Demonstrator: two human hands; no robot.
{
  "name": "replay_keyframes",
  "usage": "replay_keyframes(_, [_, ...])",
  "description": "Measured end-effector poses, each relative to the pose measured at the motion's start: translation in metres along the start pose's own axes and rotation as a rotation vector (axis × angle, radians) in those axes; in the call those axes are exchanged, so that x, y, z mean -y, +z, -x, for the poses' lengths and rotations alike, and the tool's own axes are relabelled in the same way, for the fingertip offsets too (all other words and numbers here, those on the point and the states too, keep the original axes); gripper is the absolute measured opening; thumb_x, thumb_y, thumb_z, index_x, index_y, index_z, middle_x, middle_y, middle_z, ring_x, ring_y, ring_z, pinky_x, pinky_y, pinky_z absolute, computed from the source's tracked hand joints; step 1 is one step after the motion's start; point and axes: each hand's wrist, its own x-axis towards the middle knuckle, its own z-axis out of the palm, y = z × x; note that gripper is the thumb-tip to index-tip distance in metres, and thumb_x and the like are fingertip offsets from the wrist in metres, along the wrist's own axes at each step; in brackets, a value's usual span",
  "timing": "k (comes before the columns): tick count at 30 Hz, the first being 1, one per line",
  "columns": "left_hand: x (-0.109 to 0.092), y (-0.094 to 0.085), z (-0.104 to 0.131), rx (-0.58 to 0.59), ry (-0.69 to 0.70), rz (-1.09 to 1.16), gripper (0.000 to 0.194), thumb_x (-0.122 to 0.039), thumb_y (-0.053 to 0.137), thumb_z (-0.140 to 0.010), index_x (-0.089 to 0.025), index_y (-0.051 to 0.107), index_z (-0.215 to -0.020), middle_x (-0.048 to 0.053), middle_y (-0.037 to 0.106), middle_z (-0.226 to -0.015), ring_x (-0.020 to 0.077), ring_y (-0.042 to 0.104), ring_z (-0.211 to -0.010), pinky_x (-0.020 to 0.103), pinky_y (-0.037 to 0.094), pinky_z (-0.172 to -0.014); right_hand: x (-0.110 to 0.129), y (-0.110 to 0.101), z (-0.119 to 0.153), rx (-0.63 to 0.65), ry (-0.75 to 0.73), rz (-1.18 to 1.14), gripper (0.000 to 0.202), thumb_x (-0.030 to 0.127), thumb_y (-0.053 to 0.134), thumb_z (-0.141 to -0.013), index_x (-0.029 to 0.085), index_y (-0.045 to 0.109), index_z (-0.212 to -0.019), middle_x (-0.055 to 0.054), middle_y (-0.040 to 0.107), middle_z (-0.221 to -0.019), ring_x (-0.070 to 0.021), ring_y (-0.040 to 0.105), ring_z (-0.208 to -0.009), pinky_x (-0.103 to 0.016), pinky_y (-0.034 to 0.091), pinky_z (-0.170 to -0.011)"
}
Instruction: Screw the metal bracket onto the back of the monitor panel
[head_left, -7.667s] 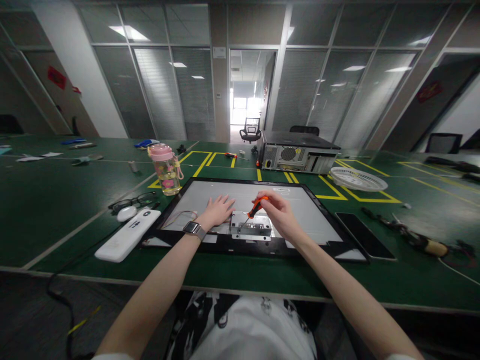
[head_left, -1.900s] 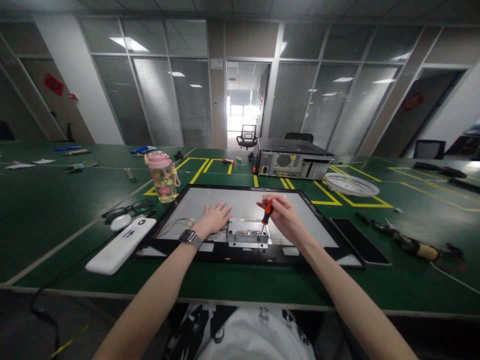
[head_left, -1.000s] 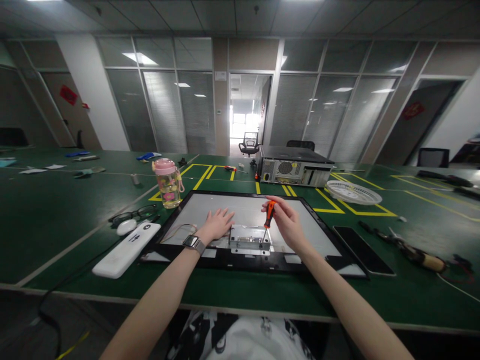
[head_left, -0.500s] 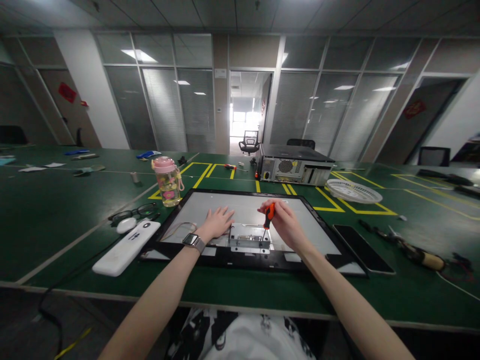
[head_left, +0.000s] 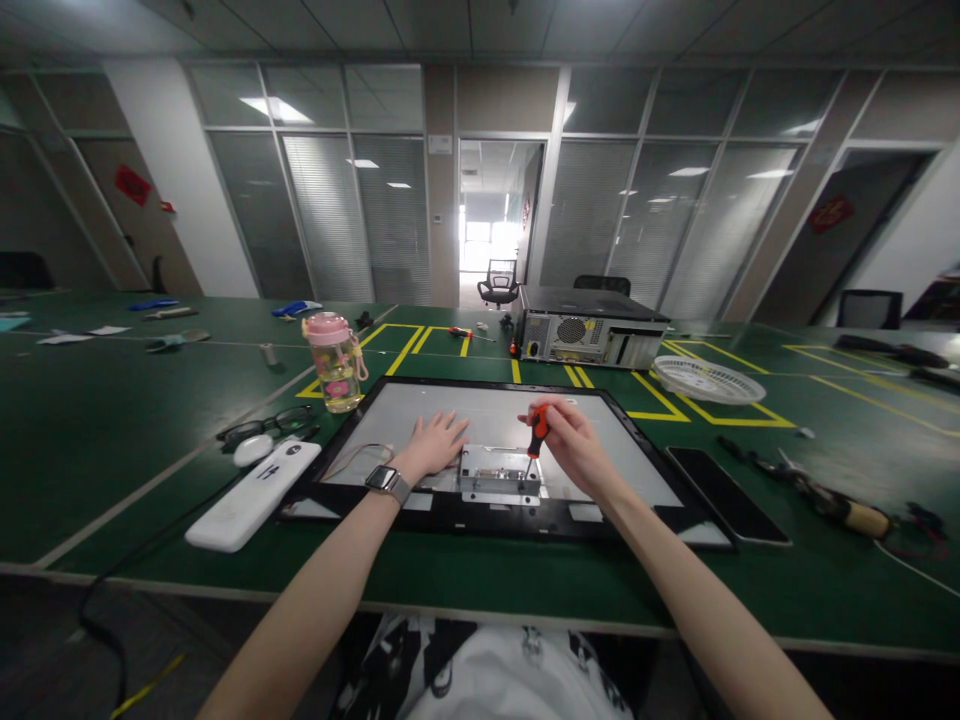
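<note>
A flat panel with a black frame and a silvery back lies on the green table in front of me. On its near middle sits a metal bracket. My right hand grips an orange-and-black screwdriver, held nearly upright with its tip down at the bracket's right part. Whether the tip sits in a screw is too small to tell. My left hand rests flat on the panel, fingers spread, just left of the bracket. Thin wires run across the panel left of that hand.
Left of the panel are a pink-lidded bottle, glasses and a white power bank-like block. A black phone lies to the right, near a cable bundle. Behind stand a computer case and a white basket.
The fingers of my right hand have shifted slightly around the screwdriver's handle. My left hand and the panel stay where they were.
</note>
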Motion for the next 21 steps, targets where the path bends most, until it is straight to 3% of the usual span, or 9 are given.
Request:
replay_keyframes(3, [-0.0003,-0.0006,0.0002,-0.001,-0.002,0.004,0.048,-0.037,0.032,-0.100,-0.029,0.036,-0.147,0.012,0.032,-0.157,0.0337,0.029,-0.145,0.065,0.028,-0.110,-0.0007,0.0005,0.0000,0.020,0.017,-0.058,0.025,0.049,0.063,-0.088,0.027,0.068,-0.101,0.001,0.063,-0.077,-0.0168,0.060,-0.076,-0.039,0.050,-0.089])
replay_keyframes(9, [-0.0003,0.0007,-0.0006,0.007,-0.009,-0.003,0.048,-0.037,0.031,-0.100,-0.029,0.036,-0.147,0.011,0.032,-0.157,0.0331,0.028,-0.145,0.065,0.028,-0.110,-0.0029,-0.0025,-0.0013,-0.040,-0.015,-0.032,0.027,0.051,0.073,-0.078,0.025,0.068,-0.080,0.000,0.061,-0.088,-0.0168,0.059,-0.087,-0.037,0.046,-0.097])
replay_keyframes(14, [0.0010,0.0032,-0.0019,0.006,-0.011,-0.005,0.050,-0.039,0.029,-0.101,-0.025,0.035,-0.148,0.012,0.031,-0.158,0.0343,0.028,-0.144,0.065,0.027,-0.110,-0.0006,-0.0027,-0.0002,-0.012,0.032,-0.040,0.026,0.048,0.070,-0.083,0.027,0.070,-0.098,0.000,0.063,-0.083,-0.0179,0.061,-0.084,-0.039,0.045,-0.098])
replay_keyframes(21, [0.0011,-0.0004,-0.0005,0.013,-0.003,-0.008,0.049,-0.038,0.030,-0.101,-0.027,0.035,-0.148,0.012,0.031,-0.157,0.0342,0.028,-0.145,0.065,0.027,-0.110,-0.0001,0.0000,-0.0019,0.000,0.010,-0.081,0.022,0.045,0.063,-0.085,0.025,0.070,-0.090,-0.004,0.066,-0.091,-0.0220,0.062,-0.092,-0.042,0.047,-0.097])
